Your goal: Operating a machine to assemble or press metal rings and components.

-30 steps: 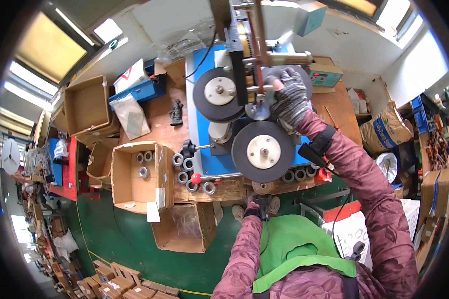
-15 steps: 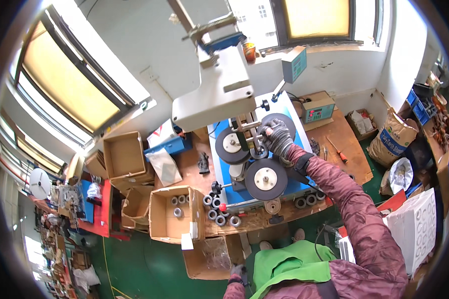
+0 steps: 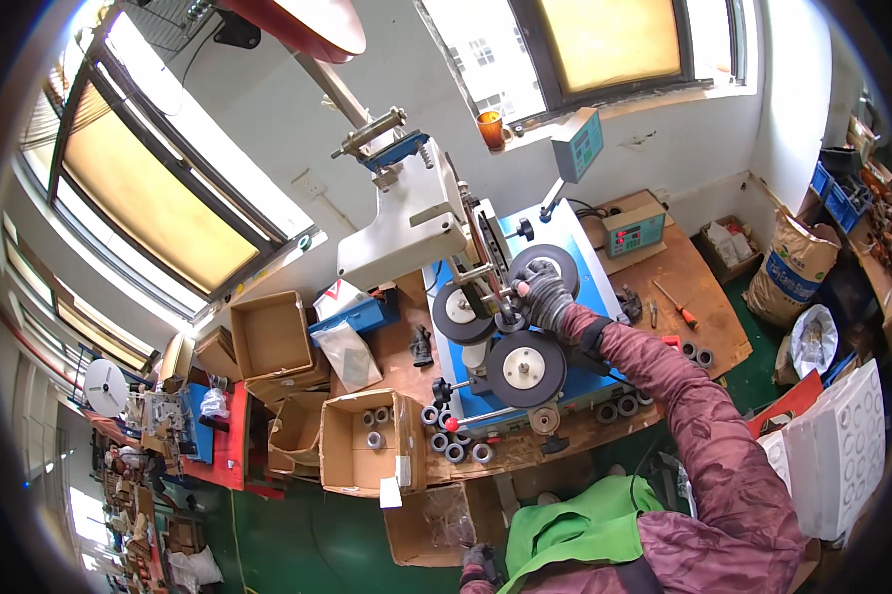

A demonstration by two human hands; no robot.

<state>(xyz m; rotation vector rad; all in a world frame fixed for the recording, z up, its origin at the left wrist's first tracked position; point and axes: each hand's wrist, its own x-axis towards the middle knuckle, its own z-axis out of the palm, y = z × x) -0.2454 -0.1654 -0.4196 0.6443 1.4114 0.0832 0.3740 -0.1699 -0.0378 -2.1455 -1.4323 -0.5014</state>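
My right hand (image 3: 545,299), in a grey glove, reaches in among the black rollers of a bench machine. Its fingers curl beside a small grey ring (image 3: 510,321) between the rollers; what they grip is hidden. A front roller (image 3: 527,369), a left roller (image 3: 462,313) and a back roller (image 3: 562,259) surround it on a blue base (image 3: 582,233). Above them hangs the machine's pale head (image 3: 406,243). Low by my body, my left hand (image 3: 479,562), also gloved, is beside an open carton (image 3: 421,535); its fingers are too small and dark to read.
Several grey rings (image 3: 454,452) lie at the table's front edge, left of the machine. An open cardboard box (image 3: 342,450) holds more. On the right are a control box (image 3: 636,236), a screwdriver (image 3: 685,315) and a white foam block (image 3: 842,450). A spare glove (image 3: 421,346) lies left.
The whole view has shifted and tilted, bringing a red disc into the top. My right hand stays among the rollers, and my left hand stays low by the carton.
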